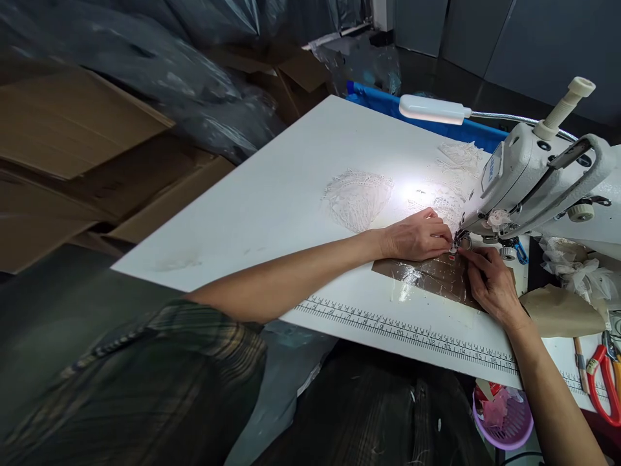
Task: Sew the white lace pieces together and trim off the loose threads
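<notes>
A white sewing machine (521, 175) stands at the right, its needle and presser foot (455, 244) low over the table. Close to the foot on its left, my left hand (420, 236) is closed, fingers curled down at the edge of white lace fabric (439, 194) lying behind it. My right hand (492, 281) is on the other side, with thumb and index finger pinched beside the foot; whatever is between them is too small to make out. Under both hands lies a shiny brown taped patch (417, 275). Another white lace piece (358, 199) rests flat to the left.
A lit lamp (434, 109) hangs over the white table (272, 194), which has a printed ruler along its near edge. Red-handled scissors (601, 382) lie at far right. A purple basket (507, 427) with scraps is below. Cardboard boxes (72, 123) stand at left.
</notes>
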The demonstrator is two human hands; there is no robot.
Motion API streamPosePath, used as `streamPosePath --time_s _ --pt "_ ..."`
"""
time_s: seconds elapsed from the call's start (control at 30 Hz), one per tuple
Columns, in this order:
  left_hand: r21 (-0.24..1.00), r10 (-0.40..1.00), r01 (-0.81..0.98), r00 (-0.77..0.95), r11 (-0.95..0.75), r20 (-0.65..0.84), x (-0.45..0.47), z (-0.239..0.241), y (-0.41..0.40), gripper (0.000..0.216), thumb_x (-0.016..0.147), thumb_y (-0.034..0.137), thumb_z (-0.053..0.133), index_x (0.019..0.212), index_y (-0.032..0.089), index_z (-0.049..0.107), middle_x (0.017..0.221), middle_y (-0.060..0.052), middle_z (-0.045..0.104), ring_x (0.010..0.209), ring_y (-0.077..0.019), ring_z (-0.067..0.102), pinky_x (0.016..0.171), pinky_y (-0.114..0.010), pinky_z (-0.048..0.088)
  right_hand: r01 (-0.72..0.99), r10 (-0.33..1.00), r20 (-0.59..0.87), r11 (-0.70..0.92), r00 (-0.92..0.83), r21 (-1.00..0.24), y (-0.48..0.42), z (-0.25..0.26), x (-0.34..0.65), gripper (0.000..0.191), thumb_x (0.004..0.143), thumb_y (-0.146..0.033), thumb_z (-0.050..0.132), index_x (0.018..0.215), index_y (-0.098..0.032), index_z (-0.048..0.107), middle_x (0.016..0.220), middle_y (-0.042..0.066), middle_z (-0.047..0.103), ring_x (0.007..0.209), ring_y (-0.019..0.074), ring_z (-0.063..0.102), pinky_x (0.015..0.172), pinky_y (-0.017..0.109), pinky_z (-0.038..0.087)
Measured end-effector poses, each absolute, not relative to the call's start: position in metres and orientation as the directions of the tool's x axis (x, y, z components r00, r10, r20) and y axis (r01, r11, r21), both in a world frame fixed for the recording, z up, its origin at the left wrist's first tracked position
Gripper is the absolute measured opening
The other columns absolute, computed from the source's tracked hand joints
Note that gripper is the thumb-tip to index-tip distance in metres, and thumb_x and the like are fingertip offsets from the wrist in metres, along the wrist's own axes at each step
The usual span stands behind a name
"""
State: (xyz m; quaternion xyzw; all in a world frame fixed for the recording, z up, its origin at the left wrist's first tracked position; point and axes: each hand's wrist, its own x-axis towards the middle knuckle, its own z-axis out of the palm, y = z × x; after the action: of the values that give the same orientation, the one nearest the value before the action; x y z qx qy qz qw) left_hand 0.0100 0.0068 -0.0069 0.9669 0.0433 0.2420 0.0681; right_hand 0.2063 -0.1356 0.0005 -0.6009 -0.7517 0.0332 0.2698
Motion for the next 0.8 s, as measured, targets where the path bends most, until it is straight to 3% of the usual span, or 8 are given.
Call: streamPosePath --time_s 0.4,0.57,0.67,0.8 --pt "0.185 0.115 0.037 0.895 -0.982 0.431 0.009 -0.006 0.009 0.022 0.099 0.026 0.052 0.099 0.023 0.073 0.107 -0.008 0.075 0.087 -0.0172 0.065 0.079 -0.036 0.047 0.900 0.912 0.356 0.317 -0.203 -0.300 -0.132 -0.005 0.205 0.037 0.095 -0.024 0.045 0.120 -0.027 0.072 0.106 0.012 0.063 0.097 0.0251 0.060 0.084 0.043 0.057" --pt "0.120 0.086 0.039 0.907 -0.992 0.413 0.009 -0.002 0.009 0.026 0.098 0.025 0.048 0.095 0.022 0.074 0.103 -0.007 0.075 0.081 -0.0176 0.062 0.075 -0.036 0.044 0.910 0.906 0.382 0.302 -0.181 -0.285 -0.133 -0.006 0.198 0.037 0.095 -0.026 0.044 0.117 -0.021 0.073 0.104 0.015 0.065 0.095 0.0274 0.062 0.082 0.046 0.056" --pt "0.082 0.066 0.035 0.908 -0.996 0.413 0.009 0.000 0.007 0.028 0.100 0.025 0.046 0.093 0.021 0.073 0.101 -0.007 0.074 0.080 -0.0173 0.061 0.074 -0.034 0.041 0.887 0.933 0.331 0.267 -0.141 -0.376 -0.131 0.002 0.201 0.036 0.094 -0.026 0.045 0.115 -0.023 0.074 0.104 0.012 0.069 0.093 0.0257 0.065 0.082 0.043 0.056" --pt "0.068 0.074 0.051 0.919 -0.996 0.388 0.009 -0.001 0.006 0.029 0.101 0.025 0.045 0.090 0.022 0.072 0.100 -0.007 0.074 0.079 -0.0166 0.060 0.075 -0.035 0.041 0.828 0.987 0.163 0.097 -0.007 -0.553 -0.122 0.013 0.217 0.033 0.090 -0.028 0.048 0.110 -0.023 0.073 0.103 0.009 0.074 0.093 0.0255 0.069 0.083 0.042 0.056"
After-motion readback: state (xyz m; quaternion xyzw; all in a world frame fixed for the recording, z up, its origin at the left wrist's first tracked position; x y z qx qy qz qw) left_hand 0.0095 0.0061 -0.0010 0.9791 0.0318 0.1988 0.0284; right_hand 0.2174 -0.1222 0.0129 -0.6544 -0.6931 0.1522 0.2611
